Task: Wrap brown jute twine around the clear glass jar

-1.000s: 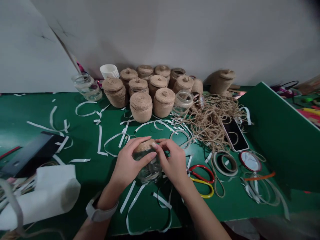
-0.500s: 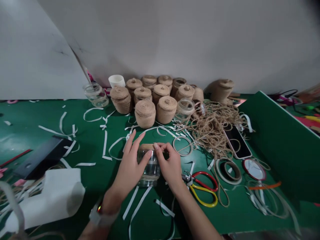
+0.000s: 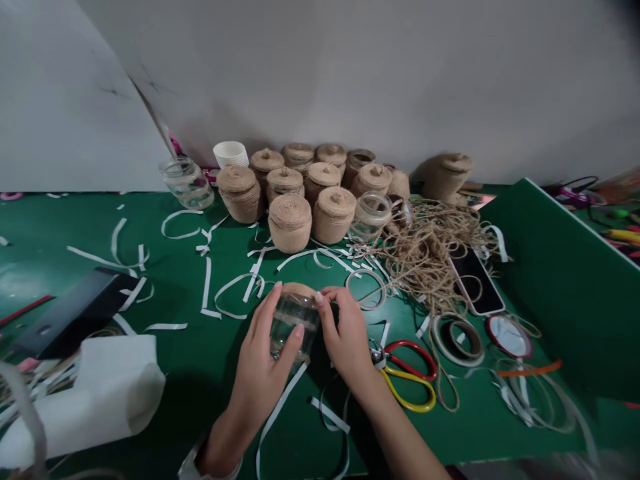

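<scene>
Your glass jar (image 3: 290,323) sits between both hands at the near middle of the counter (image 3: 175,287); can't make out whether its base touches down. Left grip (image 3: 263,360) is closed around the jar: fingers along the left side, thumb across the near face. Right grip (image 3: 345,330) has thumb and forefinger drawn close together at the right end of the lid (image 3: 299,289), thumb tip at its edge; can't tell if anything is pinched between them.

Key relation: the jar's long axis runs near to far, seemingly tipped, lid end far, base toward you. From your right grip the jar lies straight left, and the lid edge is right at the thumb tip. Your left grip has far more contact on the body; at the lid, your left fingertip reaches the left end, your right the right end.

Around it: scissors (image 3: 381,359) just right of your right wrist, handles pointing right. Twine heap (image 3: 425,243) is far right, partly over the phone (image 3: 486,301). Tape roll (image 3: 473,340) right, near the phone. White strip (image 3: 280,407) runs from by the jar base toward you. Twine-wrapped jars (image 3: 290,225) clustered on the far side.
</scene>
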A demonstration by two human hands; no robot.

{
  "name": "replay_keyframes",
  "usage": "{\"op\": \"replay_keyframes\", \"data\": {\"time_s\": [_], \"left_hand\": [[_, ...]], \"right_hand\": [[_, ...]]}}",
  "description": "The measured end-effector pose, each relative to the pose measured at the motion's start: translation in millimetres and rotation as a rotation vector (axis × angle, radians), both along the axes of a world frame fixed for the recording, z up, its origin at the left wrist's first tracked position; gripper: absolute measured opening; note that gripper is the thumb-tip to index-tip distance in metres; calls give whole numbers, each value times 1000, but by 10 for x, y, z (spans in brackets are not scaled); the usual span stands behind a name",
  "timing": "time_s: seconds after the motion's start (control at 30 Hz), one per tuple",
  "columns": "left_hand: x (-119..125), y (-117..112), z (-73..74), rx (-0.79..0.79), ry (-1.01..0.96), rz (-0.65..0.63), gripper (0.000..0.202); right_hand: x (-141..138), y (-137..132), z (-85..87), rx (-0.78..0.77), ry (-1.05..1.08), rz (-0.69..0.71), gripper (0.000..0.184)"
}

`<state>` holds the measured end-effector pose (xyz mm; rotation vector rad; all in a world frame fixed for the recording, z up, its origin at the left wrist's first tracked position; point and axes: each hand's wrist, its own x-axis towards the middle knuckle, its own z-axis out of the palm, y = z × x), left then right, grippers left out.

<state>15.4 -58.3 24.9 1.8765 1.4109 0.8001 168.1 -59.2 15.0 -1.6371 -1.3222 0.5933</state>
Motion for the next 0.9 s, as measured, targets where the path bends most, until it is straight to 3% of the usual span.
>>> {"op": "replay_keyframes", "data": {"time_s": [0.1, 0.17, 0.3, 0.4, 0.53, 0.67, 0.9], "left_hand": [[81, -65, -44, -159, -178, -7, 56], [142, -117, -70, -143, -199, -1, 53], [214, -154, -32, 129, 45, -13, 53], [238, -135, 50, 354, 215, -169, 63], [234, -89, 99, 422, 321, -329, 68], [158, -23, 77, 343, 269, -290, 66], [107, -56, 54, 202, 97, -91, 48]], "right_hand": [[-5, -28, 43, 40, 19, -65, 23], [-5, -62, 51, 72, 10, -95, 22], [-3, -137, 28, 109, -56, -137, 18], [-2, -151, 27, 102, -41, -119, 18], [51, -114, 59, 74, 23, -9, 17], [167, -73, 65, 93, -138, 46, 18], [201, -93, 68, 113, -426, 22, 29]]}}
